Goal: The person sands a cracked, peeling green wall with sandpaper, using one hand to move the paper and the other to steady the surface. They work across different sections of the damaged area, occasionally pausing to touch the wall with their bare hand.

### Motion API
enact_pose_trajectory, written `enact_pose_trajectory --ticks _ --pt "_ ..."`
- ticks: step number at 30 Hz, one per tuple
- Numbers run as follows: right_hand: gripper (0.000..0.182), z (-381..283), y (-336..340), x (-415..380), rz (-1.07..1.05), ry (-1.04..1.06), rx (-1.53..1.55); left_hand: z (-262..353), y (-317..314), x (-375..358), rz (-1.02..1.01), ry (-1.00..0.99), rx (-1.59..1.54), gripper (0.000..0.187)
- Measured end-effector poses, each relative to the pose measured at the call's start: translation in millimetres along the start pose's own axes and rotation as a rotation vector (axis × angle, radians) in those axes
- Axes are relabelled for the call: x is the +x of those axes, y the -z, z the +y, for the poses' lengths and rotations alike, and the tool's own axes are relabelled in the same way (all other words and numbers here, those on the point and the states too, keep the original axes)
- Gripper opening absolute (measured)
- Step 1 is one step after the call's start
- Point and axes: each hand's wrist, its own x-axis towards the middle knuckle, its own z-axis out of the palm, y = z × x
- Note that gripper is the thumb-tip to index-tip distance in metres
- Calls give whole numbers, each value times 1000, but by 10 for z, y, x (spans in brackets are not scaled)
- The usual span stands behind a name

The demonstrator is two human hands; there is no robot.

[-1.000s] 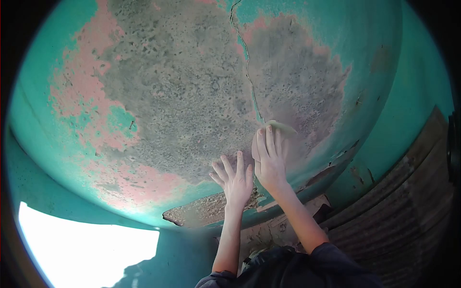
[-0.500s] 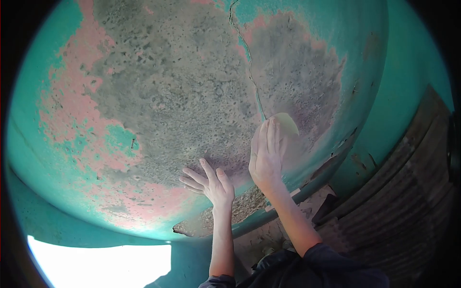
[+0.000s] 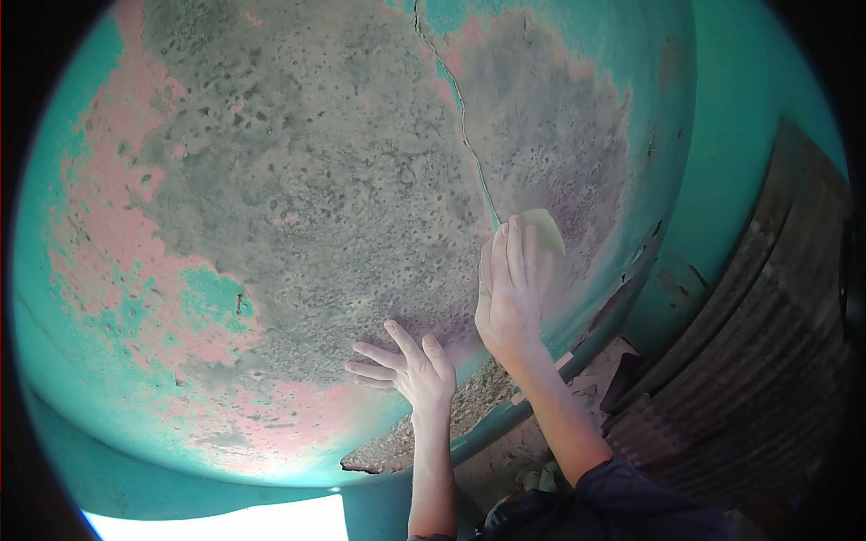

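Observation:
A large curved surface (image 3: pixel 325 180) fills the view, with grey rough patches ringed by pink and green paint. My right hand (image 3: pixel 511 293) presses a pale yellow-green round piece (image 3: pixel 545 231) flat against the grey area, just right of the lower end of a long crack (image 3: pixel 465 135). The fingers lie together over its left part. Lower and to the left, my left hand (image 3: pixel 408 368) rests on the surface with its fingers spread, holding nothing.
Below the hands, a broken-out patch (image 3: pixel 469 401) shows coarse material along the lower edge. Dark corrugated sheeting (image 3: pixel 740 361) stands at the right, beside a green wall (image 3: pixel 740 153). Bright light (image 3: pixel 225 523) shows at the bottom left.
The curved surface has shifted left in view, its lower edge downward. Both hands appear slightly farther right and the left one lower. The right hand still presses the round piece near the crack.

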Motion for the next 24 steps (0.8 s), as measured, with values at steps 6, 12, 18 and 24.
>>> enact_pose_trajectory --ticks 6,12,18,24 --pt "77 38 -23 -169 -34 -50 -31 12 -15 2 2 -20 73 69" --pt "78 71 20 -166 -48 -73 -47 22 -5 6 -8 -14 68 69" --pt "76 118 66 -109 -32 -46 -46 40 -10 10 12 -25 69 69" --pt "75 173 91 -98 -6 -4 -137 36 -63 -16 5 -14 75 70"
